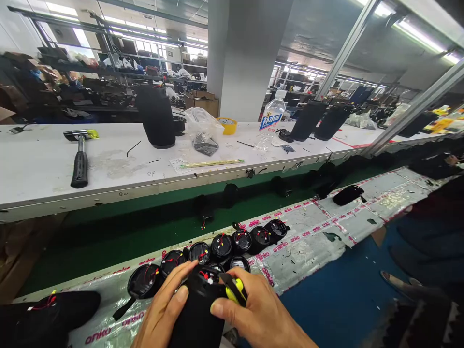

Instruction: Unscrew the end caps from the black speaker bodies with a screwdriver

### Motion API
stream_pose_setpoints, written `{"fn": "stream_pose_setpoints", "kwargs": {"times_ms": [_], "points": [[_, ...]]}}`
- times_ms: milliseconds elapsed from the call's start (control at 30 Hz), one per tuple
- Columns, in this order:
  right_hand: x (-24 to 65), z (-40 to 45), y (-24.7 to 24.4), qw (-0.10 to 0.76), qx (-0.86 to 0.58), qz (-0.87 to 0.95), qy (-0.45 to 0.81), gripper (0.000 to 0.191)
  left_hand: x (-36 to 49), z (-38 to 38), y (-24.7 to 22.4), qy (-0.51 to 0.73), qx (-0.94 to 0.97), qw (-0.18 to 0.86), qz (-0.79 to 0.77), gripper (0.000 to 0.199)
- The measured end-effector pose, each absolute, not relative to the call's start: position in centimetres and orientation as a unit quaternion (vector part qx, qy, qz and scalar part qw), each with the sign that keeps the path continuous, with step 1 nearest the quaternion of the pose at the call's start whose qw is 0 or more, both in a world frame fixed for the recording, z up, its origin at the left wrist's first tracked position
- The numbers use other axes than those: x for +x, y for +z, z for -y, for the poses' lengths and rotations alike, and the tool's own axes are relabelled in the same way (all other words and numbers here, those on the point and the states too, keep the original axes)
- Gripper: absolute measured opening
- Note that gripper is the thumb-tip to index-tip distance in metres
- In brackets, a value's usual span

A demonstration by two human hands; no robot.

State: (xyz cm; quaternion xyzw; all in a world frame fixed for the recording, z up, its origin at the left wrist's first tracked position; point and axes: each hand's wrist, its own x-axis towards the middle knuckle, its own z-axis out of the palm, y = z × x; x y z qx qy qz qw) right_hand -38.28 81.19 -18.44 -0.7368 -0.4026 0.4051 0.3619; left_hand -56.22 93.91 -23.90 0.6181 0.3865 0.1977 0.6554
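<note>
Black cylinder (197, 316), upper end facing the camera, low centre, in front of the foil-covered ledge (308, 258). Left hand (163, 307) holds its side, fingers long and fairly straight, thumb near the rim. Right hand (255, 309) pinches a yellow-and-black item (236, 292) at the rim, thumb against the cylinder; exact item unclear. Handling, judged: moderate weight, stiff shell, matt cloth-like skin giving decent grip. Best hold: round the side below the rim; keep off the red and white wires (207, 276) in the opening, likely the fragile bit. Similar cylinders (221, 246) stand in a row behind, round, glossy dark ends, thin leads. Ledge covering: silvery, wrinkled, pink-lettered tape, torn in spots. White bench (108, 169) beyond: smooth, stained; hammer (80, 162) with ribbed black grip, clear plastic bottle (271, 118).
</note>
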Motion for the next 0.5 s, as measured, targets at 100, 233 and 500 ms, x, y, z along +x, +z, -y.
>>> {"fn": "stream_pose_setpoints", "kwargs": {"times_ms": [100, 233, 500], "points": [[-38.9, -81.4, -18.0, 0.362, -0.747, 0.408, 0.38, 0.021, -56.3, -92.8, -22.9, 0.182, 0.655, 0.632, -0.372, 0.088], [-39.3, -80.4, -18.8, 0.418, -0.721, 0.397, 0.385, 0.033, -55.8, -93.6, -24.4, 0.139, 0.485, 0.798, -0.33, 0.071], [-39.6, -77.6, -21.8, 0.329, -0.75, 0.568, 0.088, 0.028, -56.3, -95.2, -29.8, 0.102, 0.378, 0.858, -0.334, 0.065]]}}
